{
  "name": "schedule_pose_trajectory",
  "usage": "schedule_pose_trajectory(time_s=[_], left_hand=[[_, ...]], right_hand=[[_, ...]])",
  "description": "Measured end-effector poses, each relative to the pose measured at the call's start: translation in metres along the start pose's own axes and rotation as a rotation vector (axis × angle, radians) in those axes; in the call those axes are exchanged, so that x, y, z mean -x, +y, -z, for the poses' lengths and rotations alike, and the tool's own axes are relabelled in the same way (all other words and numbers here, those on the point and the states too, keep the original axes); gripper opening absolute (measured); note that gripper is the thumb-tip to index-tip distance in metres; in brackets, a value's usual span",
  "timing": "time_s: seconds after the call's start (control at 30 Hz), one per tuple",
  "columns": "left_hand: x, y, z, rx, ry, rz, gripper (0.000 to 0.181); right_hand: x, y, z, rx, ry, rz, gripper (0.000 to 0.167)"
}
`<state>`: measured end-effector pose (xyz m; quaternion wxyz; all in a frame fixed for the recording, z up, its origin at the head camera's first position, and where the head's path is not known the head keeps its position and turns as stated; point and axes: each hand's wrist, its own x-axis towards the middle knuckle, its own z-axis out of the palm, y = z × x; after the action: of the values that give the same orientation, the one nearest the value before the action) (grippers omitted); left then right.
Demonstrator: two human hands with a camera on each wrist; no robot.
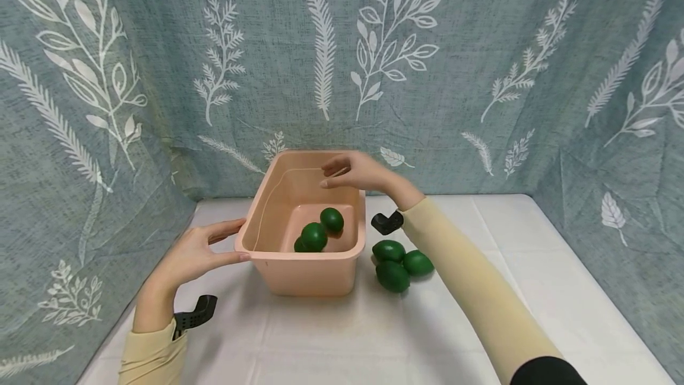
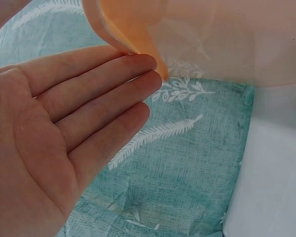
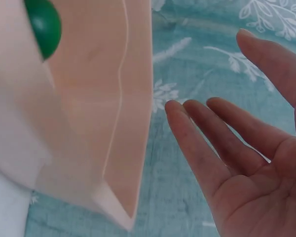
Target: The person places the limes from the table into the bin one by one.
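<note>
A peach-coloured plastic bin (image 1: 312, 275) stands on the table, with three dark green limes inside; one lime (image 1: 332, 220) lies toward the right, another (image 1: 313, 236) partly covers the third. My left hand (image 1: 195, 254) is at the bin's front left corner, its fairly straight fingers and thumb touching the rim; the left wrist view shows the fingertips (image 2: 145, 63) against it. Above the bin's right rear part hovers my right hand (image 1: 358, 172), fingers loosely bent and holding nothing. To the right of the bin, three more limes (image 1: 392, 276) lie in a cluster, below the right forearm.
A white cloth (image 1: 320, 337) covers the table. Blue-green fabric (image 1: 267, 76) with white leaf prints hangs behind and at both sides, close to the bin's back. Black wrist-worn camera mounts (image 1: 388, 223) stick out below the hands.
</note>
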<state>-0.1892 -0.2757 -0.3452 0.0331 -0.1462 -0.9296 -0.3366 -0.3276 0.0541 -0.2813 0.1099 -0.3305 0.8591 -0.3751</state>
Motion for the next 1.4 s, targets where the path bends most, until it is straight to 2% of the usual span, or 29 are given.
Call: schedule_pose_trajectory(time_s=[0.37, 0.7, 0.87, 1.4], left_hand=[[-0.002, -0.003, -0.002, 0.006, 0.002, 0.003, 0.07], [-0.001, -0.005, -0.002, 0.004, 0.02, -0.012, 0.069], [-0.001, -0.005, -0.002, -0.007, 0.016, -0.005, 0.069], [-0.001, -0.004, -0.003, -0.004, 0.02, -0.01, 0.069]], right_hand=[[0.033, 0.023, 0.017, -0.016, 0.027, -0.034, 0.052], [0.063, 0.052, 0.022, -0.042, 0.053, -0.073, 0.055], [0.077, 0.071, 0.02, -0.055, 0.068, -0.132, 0.056], [0.115, 0.124, -0.001, -0.086, 0.09, -0.189, 0.057]])
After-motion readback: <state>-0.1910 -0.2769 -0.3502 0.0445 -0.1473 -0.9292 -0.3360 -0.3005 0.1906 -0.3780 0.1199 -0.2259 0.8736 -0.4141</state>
